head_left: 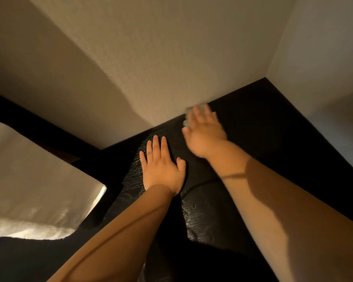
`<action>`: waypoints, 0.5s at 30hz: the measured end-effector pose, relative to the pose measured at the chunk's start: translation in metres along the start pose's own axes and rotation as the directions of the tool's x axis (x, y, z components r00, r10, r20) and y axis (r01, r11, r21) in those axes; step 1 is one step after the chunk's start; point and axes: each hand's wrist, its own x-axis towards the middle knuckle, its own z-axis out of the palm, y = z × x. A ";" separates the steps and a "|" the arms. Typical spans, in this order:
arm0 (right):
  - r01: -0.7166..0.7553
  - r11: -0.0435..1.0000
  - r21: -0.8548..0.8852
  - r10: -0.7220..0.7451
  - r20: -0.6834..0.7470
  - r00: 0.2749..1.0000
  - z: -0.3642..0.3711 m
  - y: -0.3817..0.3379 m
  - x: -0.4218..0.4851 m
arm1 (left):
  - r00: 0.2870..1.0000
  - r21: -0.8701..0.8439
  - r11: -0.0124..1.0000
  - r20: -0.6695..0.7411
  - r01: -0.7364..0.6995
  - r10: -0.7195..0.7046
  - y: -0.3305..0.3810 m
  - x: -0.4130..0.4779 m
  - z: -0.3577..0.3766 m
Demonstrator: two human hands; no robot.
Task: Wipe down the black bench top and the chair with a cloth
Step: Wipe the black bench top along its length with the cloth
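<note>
Bench top (253, 127) snug in wall corner (266, 73)

On bench top (257, 143), toward left end: left hand (161, 167), lying flat. Farther back on bench top, right of left hand, at rear edge: right hand (204, 133), pressed flat on cloth (189, 111). Directly behind bench top: rear wall (151, 58). Along right end of bench top: side wall (324, 58). Left of bench top, apart from it: cushion (33, 180).

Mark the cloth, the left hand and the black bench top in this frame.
cloth (190, 110), head view, its blurred grey upper-left edge
left hand (161, 167), head view, back of the hand
black bench top (263, 127), head view, bare surface near the corner
</note>
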 end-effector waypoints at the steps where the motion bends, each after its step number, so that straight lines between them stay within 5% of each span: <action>1: 0.091 0.995 0.034 -0.092 0.032 0.995 0.006 -0.016 -0.004 | 1.000 -0.001 1.000 0.006 -0.005 0.005 -0.001 0.000 0.001; 6: 0.242 0.966 0.088 -0.253 0.136 0.958 0.009 -0.021 -0.004 | 1.000 -0.011 1.000 0.007 -0.013 0.013 -0.002 -0.001 0.002; 12: -0.014 0.999 -0.036 0.013 -0.027 1.000 -0.016 0.088 0.000 | 1.000 -0.022 1.000 -0.002 -0.002 0.002 -0.001 -0.001 0.000; 15: -0.055 0.996 -0.064 0.051 -0.057 0.997 -0.012 0.082 -0.007 | 1.000 -0.014 1.000 -0.006 -0.001 0.001 -0.001 -0.001 0.000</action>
